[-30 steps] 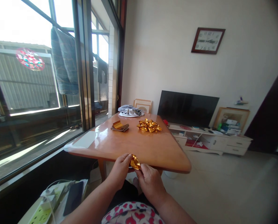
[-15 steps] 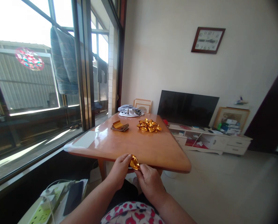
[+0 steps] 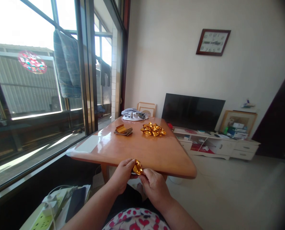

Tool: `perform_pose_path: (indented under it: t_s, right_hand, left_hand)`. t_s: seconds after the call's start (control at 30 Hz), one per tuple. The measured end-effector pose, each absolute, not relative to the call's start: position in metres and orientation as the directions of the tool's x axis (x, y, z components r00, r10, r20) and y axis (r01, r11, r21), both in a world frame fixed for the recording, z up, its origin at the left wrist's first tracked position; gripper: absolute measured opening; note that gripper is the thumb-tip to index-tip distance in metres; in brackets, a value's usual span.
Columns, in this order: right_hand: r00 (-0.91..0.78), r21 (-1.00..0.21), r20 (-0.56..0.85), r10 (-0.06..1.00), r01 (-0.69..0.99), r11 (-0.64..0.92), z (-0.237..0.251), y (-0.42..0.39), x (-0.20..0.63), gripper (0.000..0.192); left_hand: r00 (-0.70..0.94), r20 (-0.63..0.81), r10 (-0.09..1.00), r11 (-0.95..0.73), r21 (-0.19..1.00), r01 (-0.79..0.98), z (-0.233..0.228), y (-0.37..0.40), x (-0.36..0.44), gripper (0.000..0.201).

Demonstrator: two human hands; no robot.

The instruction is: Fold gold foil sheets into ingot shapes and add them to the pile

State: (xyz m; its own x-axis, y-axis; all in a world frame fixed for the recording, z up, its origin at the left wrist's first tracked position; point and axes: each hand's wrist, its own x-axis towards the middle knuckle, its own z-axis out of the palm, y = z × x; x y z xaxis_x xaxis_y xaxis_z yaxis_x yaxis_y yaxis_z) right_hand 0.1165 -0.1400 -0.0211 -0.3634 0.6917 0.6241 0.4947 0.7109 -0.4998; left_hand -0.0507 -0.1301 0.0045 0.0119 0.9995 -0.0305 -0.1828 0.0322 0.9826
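Note:
Between my two hands, just off the near edge of the table [image 3: 144,153], is a piece of shiny gold foil paper [image 3: 138,168], partly folded. My left hand [image 3: 123,172] pinches its left side with thumb and fingers. My right hand [image 3: 155,182] grips its lower right side, hiding part of it. Farther back on the table lies a pile of crumpled, folded gold foil pieces [image 3: 153,129]. To its left sits a stack of flat gold foil sheets [image 3: 123,129], curled at the edges.
Folded cloth [image 3: 134,114] and wooden frames lie at the table's far end. A power strip [image 3: 45,217] and a dark phone [image 3: 75,203] rest on a surface at lower left. Beyond the table stand a television [image 3: 192,111] and a low cabinet [image 3: 238,147]. Windows line the left.
Both hands stay at nearly the same place, still holding the gold foil paper, whose visible shape differs slightly. The whole view has shifted a little.

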Motion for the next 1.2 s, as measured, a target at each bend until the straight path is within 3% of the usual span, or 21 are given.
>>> perform_pose_path:
  t_s: [0.13, 0.23, 0.33, 0.5, 0.73, 0.97, 1.2]
  right_hand:
    - [-0.268, -0.692, 0.529, 0.805, 0.412, 0.592, -0.019, -0.142, 0.115, 0.026]
    - [-0.216, -0.883, 0.325, 0.921, 0.280, 0.377, -0.017, -0.145, 0.112, 0.040]
    - [-0.226, -0.969, 0.155, 0.962, 0.155, 0.192, -0.014, -0.148, 0.108, 0.049]
    - [-0.234, -0.985, 0.087, 0.968, 0.127, 0.120, -0.014, -0.146, 0.104, 0.041]
    - [-0.098, -0.975, 0.086, 0.991, 0.197, 0.104, -0.026, -0.133, 0.104, 0.034]
    - [-0.037, -0.946, 0.153, 0.988, 0.284, 0.157, -0.026, -0.130, 0.105, 0.033]
    - [-0.041, -0.871, 0.245, 0.969, 0.429, 0.239, -0.028, -0.126, 0.109, 0.038]
  left_hand:
    - [-0.067, 0.015, 0.998, -0.029, 0.977, -0.213, 0.002, -0.123, -0.055, 0.042]
    - [-0.110, 0.076, 0.991, -0.100, 0.969, -0.224, 0.001, -0.120, -0.056, 0.045]
    - [-0.113, 0.133, 0.985, -0.154, 0.967, -0.205, 0.000, -0.120, -0.054, 0.047]
    - [-0.102, 0.260, 0.960, -0.266, 0.963, -0.049, -0.008, -0.119, -0.053, 0.046]
    - [-0.048, 0.333, 0.942, -0.328, 0.940, 0.094, -0.017, -0.115, -0.056, 0.047]
    - [-0.015, 0.458, 0.889, -0.428, 0.840, 0.334, -0.017, -0.117, -0.053, 0.046]
    - [0.001, 0.510, 0.860, -0.467, 0.787, 0.403, -0.024, -0.119, -0.051, 0.046]
